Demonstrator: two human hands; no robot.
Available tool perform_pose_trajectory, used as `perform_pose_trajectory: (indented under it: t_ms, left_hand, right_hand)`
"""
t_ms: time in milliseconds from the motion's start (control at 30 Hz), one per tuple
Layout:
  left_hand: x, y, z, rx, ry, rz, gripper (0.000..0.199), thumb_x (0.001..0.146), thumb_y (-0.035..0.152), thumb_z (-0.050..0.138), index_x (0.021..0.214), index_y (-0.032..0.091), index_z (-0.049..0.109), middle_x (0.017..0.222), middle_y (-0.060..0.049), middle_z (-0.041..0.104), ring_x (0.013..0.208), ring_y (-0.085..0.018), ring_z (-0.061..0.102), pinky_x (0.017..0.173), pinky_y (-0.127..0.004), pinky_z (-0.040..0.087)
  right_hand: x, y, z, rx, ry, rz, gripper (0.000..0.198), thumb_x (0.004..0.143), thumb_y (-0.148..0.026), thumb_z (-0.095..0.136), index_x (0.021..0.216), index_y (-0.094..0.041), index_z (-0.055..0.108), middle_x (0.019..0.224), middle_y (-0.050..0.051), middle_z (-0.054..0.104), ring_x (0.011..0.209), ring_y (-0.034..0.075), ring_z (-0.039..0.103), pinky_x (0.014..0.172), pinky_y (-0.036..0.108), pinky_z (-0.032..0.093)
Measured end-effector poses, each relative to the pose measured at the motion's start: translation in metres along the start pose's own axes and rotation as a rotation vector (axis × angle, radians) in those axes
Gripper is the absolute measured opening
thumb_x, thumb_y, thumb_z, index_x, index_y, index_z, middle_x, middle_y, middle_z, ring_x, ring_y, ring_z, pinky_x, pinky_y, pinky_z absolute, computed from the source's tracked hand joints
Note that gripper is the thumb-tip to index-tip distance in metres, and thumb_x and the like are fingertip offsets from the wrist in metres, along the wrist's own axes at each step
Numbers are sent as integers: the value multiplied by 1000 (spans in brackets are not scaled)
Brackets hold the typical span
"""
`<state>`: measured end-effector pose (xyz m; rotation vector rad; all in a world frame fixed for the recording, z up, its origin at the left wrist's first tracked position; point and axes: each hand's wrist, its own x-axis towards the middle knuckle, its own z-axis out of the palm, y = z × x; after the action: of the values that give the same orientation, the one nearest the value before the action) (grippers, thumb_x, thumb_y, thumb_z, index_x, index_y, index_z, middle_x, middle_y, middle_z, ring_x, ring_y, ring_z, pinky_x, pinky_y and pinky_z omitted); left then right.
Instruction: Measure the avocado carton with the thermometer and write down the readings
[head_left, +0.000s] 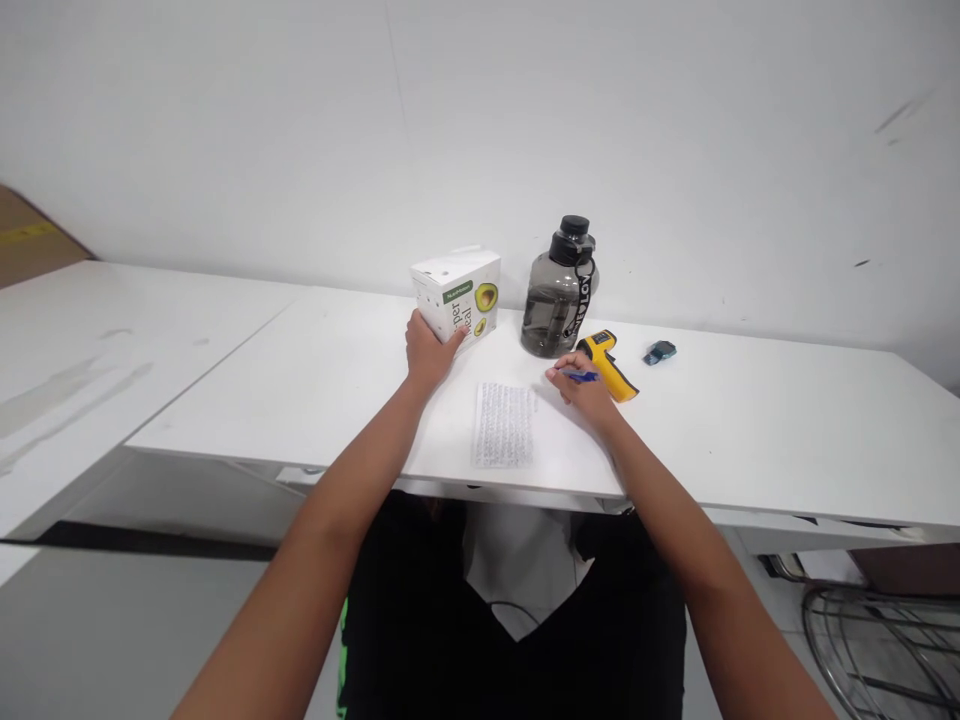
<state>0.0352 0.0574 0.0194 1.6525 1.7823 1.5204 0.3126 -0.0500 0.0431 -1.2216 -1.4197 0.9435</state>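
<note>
My left hand (431,352) is wrapped round the lower front of a white box (439,290) printed with avocados and a green label; the box is tilted a little. Between the fingers of my right hand (581,388) is a blue pen (579,376), its tip pointing left. A sheet of paper (504,427) covered in rows of handwriting lies on the white table between my forearms. Just beyond my right hand, a yellow and black infrared thermometer (611,370) lies on its side.
Behind the thermometer stands a large grey translucent water bottle (553,300) with a black cap and strap, partly filled. A small dark teal object (660,352) lies farther right. The white table (787,420) meets the wall at the back. A metal wire rack (885,640) is at lower right.
</note>
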Motion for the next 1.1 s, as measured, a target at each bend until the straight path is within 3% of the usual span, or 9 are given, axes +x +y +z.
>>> perform_pose_trajectory:
  t_ms: [133,200,333,400,533,633,733,800,1100]
  left_hand:
    - [2,1,-3,76,86,-43,96,78,44,80,154,20,27,154,-23,40,149,-41,34,120,-61,33]
    - [-1,5,-6,102,164,31,91,82,40,76,155,18,25,158,-25,34,152,-41,29,122,-60,28]
    - [-16,19,-9,126,207,336,38,92,35,62,126,21,54,134,-18,58,133,-33,49,114,-55,36]
    - [-24,25,-9,126,111,450,14,93,36,59,100,24,59,103,-11,66,108,-29,59,101,-51,44]
    - [-33,30,-6,165,-215,536,27,95,43,56,76,24,59,74,-4,59,78,-23,58,81,-41,48]
    - [-34,28,-3,194,-452,517,30,93,51,61,95,23,71,91,-7,67,94,-25,63,88,-41,51]
    - [-33,25,0,277,-605,525,48,85,58,71,121,26,73,126,-10,67,124,-32,56,108,-49,45]
    - [-31,24,1,320,-674,511,49,85,59,70,122,28,75,133,-10,65,128,-34,55,113,-52,42]
    - [-29,25,2,294,-714,467,45,85,58,69,119,28,77,129,-8,68,124,-33,60,113,-51,42]
  right_hand:
    - [-2,10,17,51,-116,62,44,82,-67,66,88,-26,53,57,-9,47,46,11,41,48,27,33]
    - [1,14,23,1,-114,27,40,88,-66,60,91,-26,57,60,-6,52,51,13,45,52,28,36]
    - [6,13,23,-222,51,-182,34,91,-58,58,95,-25,65,78,2,66,72,19,61,69,33,46]
    - [5,11,17,-306,107,-238,31,88,-56,60,89,-25,65,74,2,64,71,20,60,71,34,46]
    - [0,13,7,-218,68,-128,30,88,-55,55,84,-26,60,63,-2,54,63,19,53,65,32,42]
    - [1,17,9,-89,-4,-28,27,88,-50,50,83,-25,59,65,-3,55,65,18,54,65,31,42]
    - [2,17,15,-177,-16,4,30,84,-51,54,70,-24,57,65,-1,58,68,19,55,69,32,43]
    - [1,15,18,-268,11,-1,37,85,-55,54,63,-24,54,64,0,57,69,20,55,70,33,42]
    - [-2,9,16,-296,-19,1,36,83,-52,55,61,-23,56,66,1,61,72,21,56,71,33,43]
